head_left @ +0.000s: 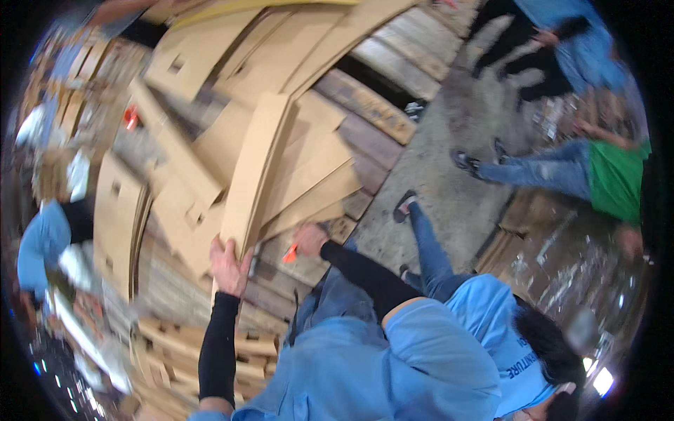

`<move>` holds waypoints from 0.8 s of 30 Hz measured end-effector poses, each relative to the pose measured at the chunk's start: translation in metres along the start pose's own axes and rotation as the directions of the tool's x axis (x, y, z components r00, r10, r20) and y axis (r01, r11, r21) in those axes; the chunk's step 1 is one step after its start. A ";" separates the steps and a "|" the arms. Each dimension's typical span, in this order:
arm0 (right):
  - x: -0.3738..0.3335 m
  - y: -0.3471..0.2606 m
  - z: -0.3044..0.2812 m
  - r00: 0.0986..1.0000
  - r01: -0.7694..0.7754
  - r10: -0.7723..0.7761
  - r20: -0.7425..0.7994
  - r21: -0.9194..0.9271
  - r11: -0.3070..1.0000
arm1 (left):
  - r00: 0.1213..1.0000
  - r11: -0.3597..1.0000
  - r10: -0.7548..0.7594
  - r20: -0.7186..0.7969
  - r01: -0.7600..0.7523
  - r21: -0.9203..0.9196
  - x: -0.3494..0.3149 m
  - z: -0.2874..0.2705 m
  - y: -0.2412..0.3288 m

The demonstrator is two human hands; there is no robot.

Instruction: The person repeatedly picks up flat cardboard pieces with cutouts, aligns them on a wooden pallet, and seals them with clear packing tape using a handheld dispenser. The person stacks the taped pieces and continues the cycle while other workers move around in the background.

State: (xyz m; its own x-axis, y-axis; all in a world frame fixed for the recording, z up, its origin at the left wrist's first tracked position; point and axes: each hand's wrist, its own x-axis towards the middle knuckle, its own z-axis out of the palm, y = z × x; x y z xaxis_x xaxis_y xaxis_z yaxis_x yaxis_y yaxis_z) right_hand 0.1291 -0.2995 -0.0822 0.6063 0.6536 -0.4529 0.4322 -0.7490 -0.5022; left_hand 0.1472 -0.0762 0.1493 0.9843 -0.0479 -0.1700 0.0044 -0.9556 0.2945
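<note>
Head view, looking down over the wearer's light blue shirt (365, 365) and black undersleeves. Left hand (228, 266) was closed around the lower edge of a tall, flat, folded brown corrugated cardboard sheet (256, 168), fingers wrapped over the edge, the sheet standing tilted on end and leaning up and to the right. Right hand (309, 240) was reaching forward at the lower right corner of the same cardboard; it appeared curled, but whether it gripped the cardboard or the small orange object (290, 254) just beside it could not be told, image blurred there. The held sheet stood in front of a loose heap of flattened brown cardboard boxes (210, 70), several with rectangular handle cut-outs, lying overlapped at different angles on weathered wooden pallets (372, 105). More flat cardboard (116, 217) stood on edge to the left of the held sheet, well apart from either hand. A second small orange object (130, 118) lay among the cardboard at upper left. Grey concrete floor (449, 189) ran to the right of the pallets. A person in a light blue shirt and blue jeans (484, 309) was bent over just beside the wearer on the right. Farther right, a person in a green top (614, 179) and jeans was on the floor; another in blue (576, 42) at upper right
</note>
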 end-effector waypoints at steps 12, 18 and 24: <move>-0.157 0.031 -0.099 0.930 -0.144 0.367 -0.015 0.904 0.403 | 0.987 0.978 0.162 -0.011 -0.159 0.134 0.116 0.166 -0.040; -0.158 0.002 -0.175 0.798 -0.197 0.551 -0.244 0.758 0.621 | 0.984 0.987 0.162 -0.074 -0.162 0.012 0.114 0.147 -0.033; -0.054 -0.063 -0.284 0.762 0.081 0.200 -0.617 0.396 0.915 | 0.992 0.992 0.124 -0.001 -0.124 0.031 0.111 0.126 -0.025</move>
State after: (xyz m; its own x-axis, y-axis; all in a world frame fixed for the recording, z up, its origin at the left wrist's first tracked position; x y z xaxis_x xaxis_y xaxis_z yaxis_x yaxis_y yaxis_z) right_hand 0.2585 -0.3182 0.1834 0.9596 0.2812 0.0091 0.1801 -0.5891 -0.7878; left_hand 0.2345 -0.0939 0.0048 0.9775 -0.1657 -0.1308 -0.1232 -0.9509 0.2840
